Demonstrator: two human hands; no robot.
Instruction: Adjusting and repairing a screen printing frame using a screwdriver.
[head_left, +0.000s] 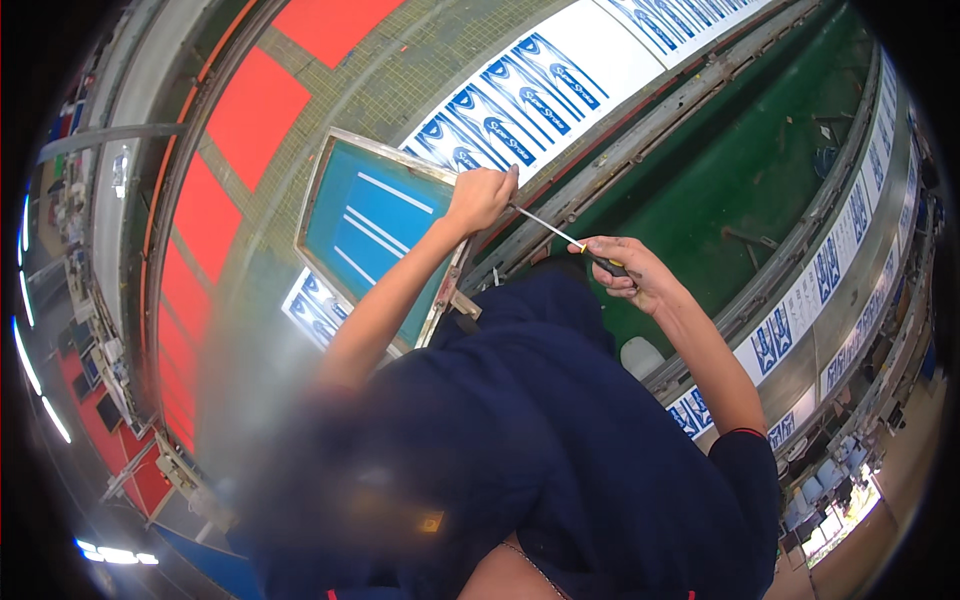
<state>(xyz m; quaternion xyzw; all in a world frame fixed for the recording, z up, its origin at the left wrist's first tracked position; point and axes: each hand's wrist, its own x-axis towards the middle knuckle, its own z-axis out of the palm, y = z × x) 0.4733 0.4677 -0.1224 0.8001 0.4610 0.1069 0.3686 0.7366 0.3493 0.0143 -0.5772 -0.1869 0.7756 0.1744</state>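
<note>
Right hand [632, 272] closed in a fist around the dark handle of a screwdriver [560, 235], with a bit of yellow showing at the collar. Its thin metal shaft runs up-left toward the left hand [480, 197]. Left hand curled shut at the top right corner of the screen frame [325, 190], fingers pinched at the shaft's tip end; can't tell whether they hold the tip itself or a small part on the frame, since the contact point is hidden under the knuckles. Frame has a metal edge and blue mesh with white stripes, and sits tilted on the long print table [400, 90], over white sheets with blue prints [530, 90]. Left forearm extends straight up from the shoulder area; right forearm is bent, elbow low right, wrist cocked inward. Dark blue shirt [540, 440] blocks the lower centre, with a blurred patch at lower left. Metal rail [650, 140] runs beside the table, just beyond the hands.
</note>
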